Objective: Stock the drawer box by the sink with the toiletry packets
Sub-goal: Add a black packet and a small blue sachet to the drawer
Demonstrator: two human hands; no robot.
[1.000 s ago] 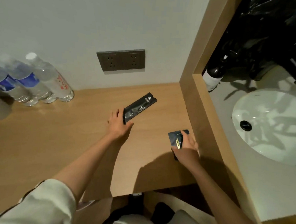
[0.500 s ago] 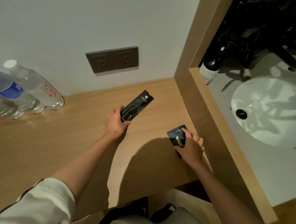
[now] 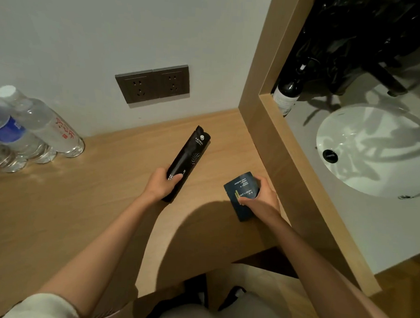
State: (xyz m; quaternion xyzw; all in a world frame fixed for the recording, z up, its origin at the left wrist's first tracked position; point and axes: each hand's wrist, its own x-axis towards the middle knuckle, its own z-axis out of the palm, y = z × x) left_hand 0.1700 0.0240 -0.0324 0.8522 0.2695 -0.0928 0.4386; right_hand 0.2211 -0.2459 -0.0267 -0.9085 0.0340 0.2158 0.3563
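both packets are now lifted off the bench [image 3: 80, 200], the left hand [image 3: 162, 186] with fingers curled round the long black packet [image 3: 191, 155], the right hand [image 3: 260, 198] pinching the blue packet [image 3: 241, 189], ready for the drawer.

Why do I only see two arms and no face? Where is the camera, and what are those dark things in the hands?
There is no machine here. The camera sits on a person's head and looks down, so you see only their arms. The grips are just two bare hands. The left hand holds a long black packet by its lower end. The right hand grips a smaller dark blue packet with gold print. Under them is a wooden counter. At its far left stand clear water bottles. On the wall are two sockets. Past the wooden partition on the right is a white sink, with a dark bottle beside it.
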